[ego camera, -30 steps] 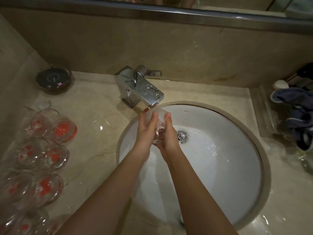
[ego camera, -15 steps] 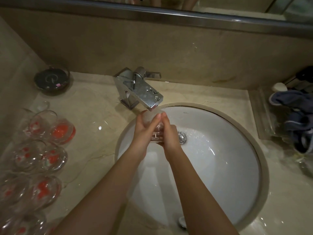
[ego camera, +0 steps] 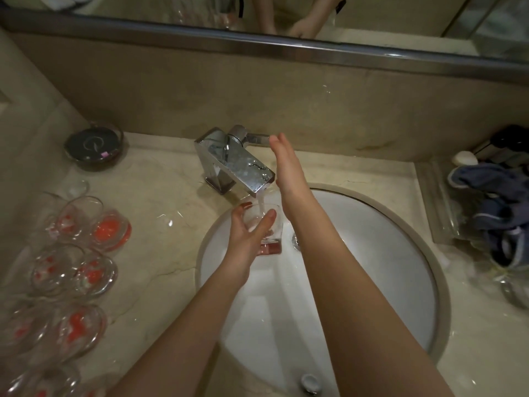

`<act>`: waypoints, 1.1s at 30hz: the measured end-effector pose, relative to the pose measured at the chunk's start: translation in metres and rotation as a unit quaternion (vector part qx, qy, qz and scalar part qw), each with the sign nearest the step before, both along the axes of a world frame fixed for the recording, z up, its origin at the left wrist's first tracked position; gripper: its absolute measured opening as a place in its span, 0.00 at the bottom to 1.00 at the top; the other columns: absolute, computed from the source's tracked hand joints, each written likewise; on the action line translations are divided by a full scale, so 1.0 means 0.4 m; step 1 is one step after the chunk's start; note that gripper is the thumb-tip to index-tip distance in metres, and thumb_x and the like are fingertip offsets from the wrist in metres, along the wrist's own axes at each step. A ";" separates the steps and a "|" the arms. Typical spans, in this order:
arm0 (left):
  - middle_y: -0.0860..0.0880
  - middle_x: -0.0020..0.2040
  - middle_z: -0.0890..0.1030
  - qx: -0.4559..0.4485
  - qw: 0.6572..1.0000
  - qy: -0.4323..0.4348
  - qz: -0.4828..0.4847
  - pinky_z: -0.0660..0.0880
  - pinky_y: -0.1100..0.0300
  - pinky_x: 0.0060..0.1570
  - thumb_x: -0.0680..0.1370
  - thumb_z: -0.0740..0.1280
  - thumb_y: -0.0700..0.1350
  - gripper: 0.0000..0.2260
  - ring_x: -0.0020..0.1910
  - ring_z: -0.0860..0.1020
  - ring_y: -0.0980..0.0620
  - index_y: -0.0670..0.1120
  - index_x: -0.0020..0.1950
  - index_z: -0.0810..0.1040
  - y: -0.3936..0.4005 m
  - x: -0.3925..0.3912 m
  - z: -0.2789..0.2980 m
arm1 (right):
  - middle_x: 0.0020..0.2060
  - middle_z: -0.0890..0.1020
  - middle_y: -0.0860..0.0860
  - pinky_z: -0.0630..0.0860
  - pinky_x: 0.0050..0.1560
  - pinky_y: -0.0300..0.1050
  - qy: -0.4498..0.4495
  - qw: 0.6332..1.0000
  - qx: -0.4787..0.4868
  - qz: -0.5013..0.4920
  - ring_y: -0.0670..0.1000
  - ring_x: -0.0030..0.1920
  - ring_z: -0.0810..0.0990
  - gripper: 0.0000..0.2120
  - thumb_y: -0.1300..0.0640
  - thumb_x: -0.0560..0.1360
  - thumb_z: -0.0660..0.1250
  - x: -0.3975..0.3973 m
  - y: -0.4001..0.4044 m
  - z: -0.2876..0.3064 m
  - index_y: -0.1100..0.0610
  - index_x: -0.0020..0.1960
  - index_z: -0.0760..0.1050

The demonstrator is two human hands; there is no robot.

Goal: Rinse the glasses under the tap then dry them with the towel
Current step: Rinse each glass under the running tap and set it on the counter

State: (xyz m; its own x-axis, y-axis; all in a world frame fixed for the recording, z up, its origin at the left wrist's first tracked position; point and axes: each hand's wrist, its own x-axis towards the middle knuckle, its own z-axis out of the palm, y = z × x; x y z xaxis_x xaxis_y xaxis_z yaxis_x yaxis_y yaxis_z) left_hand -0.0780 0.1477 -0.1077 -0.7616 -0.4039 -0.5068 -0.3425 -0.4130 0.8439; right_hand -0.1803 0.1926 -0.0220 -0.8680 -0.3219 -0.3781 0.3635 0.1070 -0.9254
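clear glass [ego camera: 262,224] upright under running tap [ego camera: 237,164], over basin

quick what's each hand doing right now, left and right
Left hand: grips the glass under the running tap.
Right hand: open, fingers straight, holding nothing, beside the tap.

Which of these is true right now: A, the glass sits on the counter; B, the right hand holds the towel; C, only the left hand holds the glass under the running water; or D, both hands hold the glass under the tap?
C: the left hand alone grips the glass under the tap's stream, while the right hand is raised, open, beside the tap.
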 end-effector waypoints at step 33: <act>0.38 0.57 0.81 0.171 0.974 -0.125 -0.082 0.81 0.47 0.44 0.72 0.71 0.53 0.24 0.41 0.83 0.42 0.43 0.64 0.74 -0.015 0.045 0.083 | 0.51 0.79 0.52 0.76 0.39 0.41 -0.170 0.978 0.099 -0.076 0.47 0.43 0.79 0.16 0.49 0.77 0.68 0.228 0.153 -0.050 0.57 0.59 0.74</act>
State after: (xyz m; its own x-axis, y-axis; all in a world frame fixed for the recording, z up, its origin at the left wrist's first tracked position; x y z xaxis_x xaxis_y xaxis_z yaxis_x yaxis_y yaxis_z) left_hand -0.0599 0.1417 -0.0744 -0.6372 -0.0615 -0.7682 -0.6050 -0.5776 0.5480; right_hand -0.0890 0.2539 -0.0422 -0.7140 -0.0914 -0.6941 0.6712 0.1924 -0.7158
